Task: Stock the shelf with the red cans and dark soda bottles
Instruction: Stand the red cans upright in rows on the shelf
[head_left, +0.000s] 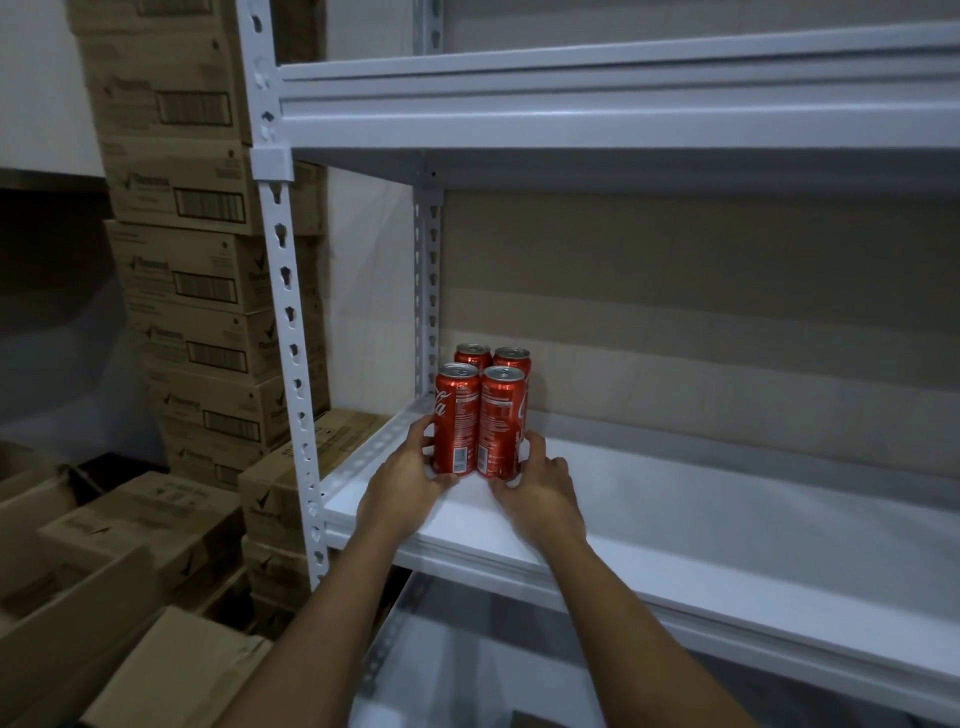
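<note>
Several red cans stand upright in a tight block at the left end of the white shelf board (701, 525). The front left can (457, 418) is gripped low down by my left hand (410, 475), whose fingers curl round its left side. The front right can (501, 421) is held near its base by my right hand (540, 480), fingers wrapped round its right side. Two more cans (511, 357) stand right behind them, against the back panel. No dark soda bottles are in view.
The white metal rack has an upright post (291, 332) left of the cans, a shelf above (623, 119) and one below. Stacked cardboard boxes (202, 270) fill the space left of the rack, with more boxes (104, 545) on the floor.
</note>
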